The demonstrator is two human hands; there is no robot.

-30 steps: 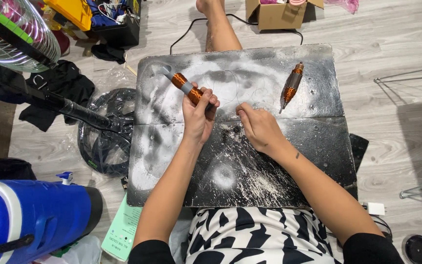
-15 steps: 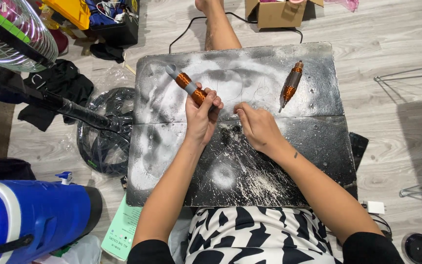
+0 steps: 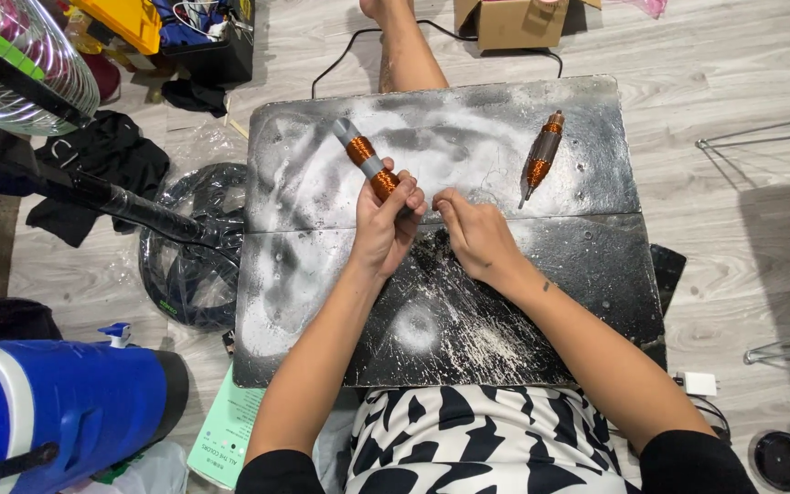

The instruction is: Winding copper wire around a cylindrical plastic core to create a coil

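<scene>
- Left hand (image 3: 384,224) has its grip clamped around one end of a copper-wound coil rod (image 3: 365,161), an orange-and-grey stick that points up and left, away from the person, lifted over the middle of the tabletop (image 3: 322,274).
- Right hand (image 3: 473,233) sits just beside the left one, fingertips (image 3: 441,203) pinched together right at the held end of the rod. Can't tell if there's a wire or anything between them, too small to see.
- A second coil rod (image 3: 541,159), same orange and grey look, lies flat near the far right corner of the tabletop, well apart from both hands.
- The tabletop itself is a dark board covered in white dusty smears and scratches, resting over the person's lap.
- Off the left edge on the floor: a black wheel (image 3: 189,247) wrapped in plastic, and a blue container (image 3: 57,402) near the bottom left.
- A cardboard box (image 3: 509,20) sits on the floor past the far edge.
</scene>
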